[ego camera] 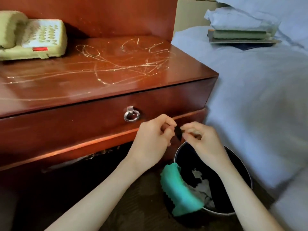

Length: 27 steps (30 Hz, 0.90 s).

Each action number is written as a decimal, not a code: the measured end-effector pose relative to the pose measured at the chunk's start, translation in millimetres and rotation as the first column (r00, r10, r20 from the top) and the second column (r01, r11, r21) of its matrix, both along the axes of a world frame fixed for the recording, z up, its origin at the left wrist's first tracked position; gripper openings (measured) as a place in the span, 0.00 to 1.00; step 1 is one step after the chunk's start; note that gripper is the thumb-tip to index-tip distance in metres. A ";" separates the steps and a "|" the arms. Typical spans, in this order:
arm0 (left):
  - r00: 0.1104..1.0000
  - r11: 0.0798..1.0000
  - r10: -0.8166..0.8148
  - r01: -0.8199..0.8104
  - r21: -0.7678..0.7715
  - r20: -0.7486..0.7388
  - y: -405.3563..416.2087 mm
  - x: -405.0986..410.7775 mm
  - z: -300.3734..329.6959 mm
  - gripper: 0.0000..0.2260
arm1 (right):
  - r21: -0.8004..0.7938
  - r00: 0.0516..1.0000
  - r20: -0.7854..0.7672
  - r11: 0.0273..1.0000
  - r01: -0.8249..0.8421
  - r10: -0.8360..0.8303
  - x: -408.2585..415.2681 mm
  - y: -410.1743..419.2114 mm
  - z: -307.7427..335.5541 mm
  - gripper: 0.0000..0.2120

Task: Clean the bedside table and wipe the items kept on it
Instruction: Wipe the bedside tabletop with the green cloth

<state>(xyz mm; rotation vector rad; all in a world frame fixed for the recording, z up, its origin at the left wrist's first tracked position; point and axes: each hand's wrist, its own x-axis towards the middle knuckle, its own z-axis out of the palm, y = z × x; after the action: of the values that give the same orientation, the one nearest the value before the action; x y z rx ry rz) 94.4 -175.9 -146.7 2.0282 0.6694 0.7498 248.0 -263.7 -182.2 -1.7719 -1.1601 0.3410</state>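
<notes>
The reddish wooden bedside table (83,80) has pale scribble marks across its glossy top. A beige telephone (31,39) stands at its back left. In front of the drawer, my left hand (153,139) and my right hand (200,139) pinch a small dark scrap (178,132) between their fingertips, above a black waste bin (240,165). A green cloth (178,189) hangs over the bin's near rim. Crumpled pale paper (201,182) lies inside the bin.
The drawer front carries a silver ring pull (131,115). A bed with pale blue sheets (258,97) fills the right side, with a stack of folded items and books (241,32) on it. Dark carpet lies below the table.
</notes>
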 end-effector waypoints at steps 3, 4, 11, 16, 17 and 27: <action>0.998 0.986 0.006 -0.017 -0.164 -0.069 -0.2 7.6 -31.8 0.08 | -0.123 0.997 0.078 0.992 0.005 0.005 0.6 -9.7 -27.5 0.13; 0.997 0.972 0.013 -0.032 -0.234 -0.082 0.5 8.7 -41.6 0.08 | -0.153 0.996 0.085 0.988 0.006 0.007 0.5 -12.7 -35.8 0.13; 0.984 0.866 -0.028 -0.064 -0.496 -0.177 1.0 4.9 -101.2 0.07 | -0.504 0.996 0.010 0.860 -0.075 0.093 7.2 -29.8 -79.6 0.07; 0.901 0.866 -0.277 0.083 -0.494 -0.334 -6.9 -2.3 -130.3 0.20 | -0.572 0.993 -0.094 0.812 -0.118 0.078 8.3 -32.8 -91.5 0.14; 0.894 0.861 -0.297 0.098 -0.499 -0.336 -6.7 -4.2 -133.8 0.20 | -0.576 0.991 -0.102 0.807 -0.126 0.083 7.6 -32.4 -92.2 0.14; 0.951 0.845 -0.174 0.010 -0.535 -0.257 6.0 -14.3 -143.3 0.10 | -0.492 0.990 -0.142 0.868 -0.068 -0.003 4.4 -30.6 -94.8 0.07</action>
<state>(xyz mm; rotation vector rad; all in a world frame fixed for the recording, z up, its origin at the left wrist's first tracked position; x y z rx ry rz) 80.1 -169.8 -290.1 1.6468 0.8358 0.1600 252.4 -294.3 -276.9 -2.1297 -1.0628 0.8331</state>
